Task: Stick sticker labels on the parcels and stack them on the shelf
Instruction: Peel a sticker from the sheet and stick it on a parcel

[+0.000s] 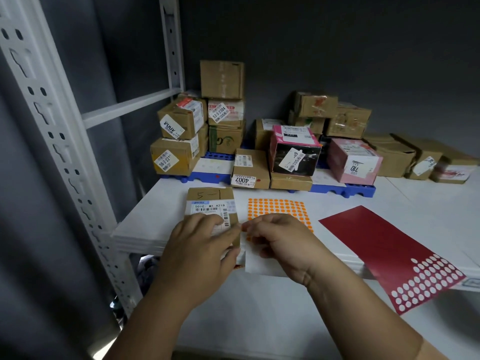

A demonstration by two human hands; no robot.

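Observation:
A flat brown parcel (211, 201) marked "5-1", with a white barcode label, lies at the front of the white shelf (415, 193). My left hand (200, 245) rests on its near half with fingers bent over the edge. Beside it lies a sheet of orange dot stickers (276, 207). My right hand (279, 240) covers the sheet's near part and pinches something small at its left edge, fingertips close to my left hand. Whether a sticker is between the fingers is hidden. A red sticker sheet (384, 245) with many dots removed overhangs the shelf front.
Several labelled cardboard parcels (181, 141) are stacked at the back of the shelf, some on a blue plastic pallet (337, 189). A pink box (353, 161) and a dark box (296, 152) stand among them. The grey perforated shelf upright (52, 126) rises at left.

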